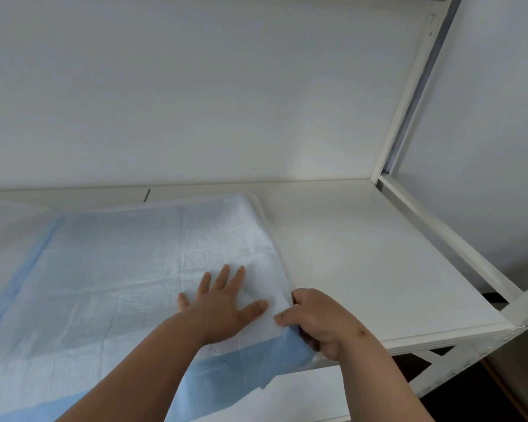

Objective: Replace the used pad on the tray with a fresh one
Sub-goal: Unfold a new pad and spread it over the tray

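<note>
Blue-backed and quilted white on top, the pad (pixel 119 269) lies spread over the lower left of the frame, covering most of the white tray (pixel 363 254), whose bare surface runs off toward the right; the pad's near edge droops over the tray's front lip. The left hand (pixel 223 309) lies flat on the pad at lower centre, fingers spread and pressing the sheet down. Just beside it to the right, the right hand (pixel 320 321) pinches the pad's right edge, thumb on top and the other fingers curled under the fold, so that a little of the blue backing turns up there. Whether this is the fresh pad going down or the used one coming off cannot be told from here (no stain shows). The likely trouble is in that pinch: a pull on one edge while the flat hand anchors the middle could bunch the thin sheet into ridges or tear the backing, and the overhanging front strip could drag the whole pad off the lip if the press is lifted too soon.
</note>
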Demonstrator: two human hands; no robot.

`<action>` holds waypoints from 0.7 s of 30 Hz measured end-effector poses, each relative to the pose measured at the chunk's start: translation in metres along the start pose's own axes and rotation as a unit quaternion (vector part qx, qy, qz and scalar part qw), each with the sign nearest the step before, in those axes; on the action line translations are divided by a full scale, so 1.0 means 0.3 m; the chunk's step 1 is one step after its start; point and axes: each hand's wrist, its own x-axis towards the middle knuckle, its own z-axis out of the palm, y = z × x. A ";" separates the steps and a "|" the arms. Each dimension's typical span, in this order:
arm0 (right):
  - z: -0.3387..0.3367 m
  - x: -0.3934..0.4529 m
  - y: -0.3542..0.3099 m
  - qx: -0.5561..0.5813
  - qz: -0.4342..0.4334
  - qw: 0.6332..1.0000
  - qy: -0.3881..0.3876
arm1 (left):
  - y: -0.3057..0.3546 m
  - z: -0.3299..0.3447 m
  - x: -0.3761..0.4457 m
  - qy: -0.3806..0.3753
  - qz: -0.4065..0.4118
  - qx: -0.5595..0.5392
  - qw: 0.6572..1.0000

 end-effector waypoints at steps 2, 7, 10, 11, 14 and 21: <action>-0.009 0.004 0.010 0.139 0.020 0.990 -0.035 | -0.008 -0.010 0.003 0.008 -0.001 -0.040 0.999; -0.005 0.000 0.017 0.123 0.038 0.992 -0.022 | -0.018 -0.013 0.006 0.009 0.002 -0.061 0.998; 0.003 -0.009 0.026 0.099 0.044 0.993 -0.046 | -0.014 -0.013 0.013 0.008 -0.001 -0.059 0.998; 0.003 -0.015 0.032 0.108 0.047 0.991 -0.056 | -0.014 -0.015 0.013 0.006 0.000 -0.060 0.998; -0.006 -0.028 0.052 0.166 0.045 0.981 -0.091 | -0.013 -0.018 0.010 -0.003 0.002 -0.068 0.998; -0.098 -0.084 0.046 0.009 0.010 0.995 -0.101 | 0.003 -0.007 0.022 -0.023 -0.004 0.016 1.000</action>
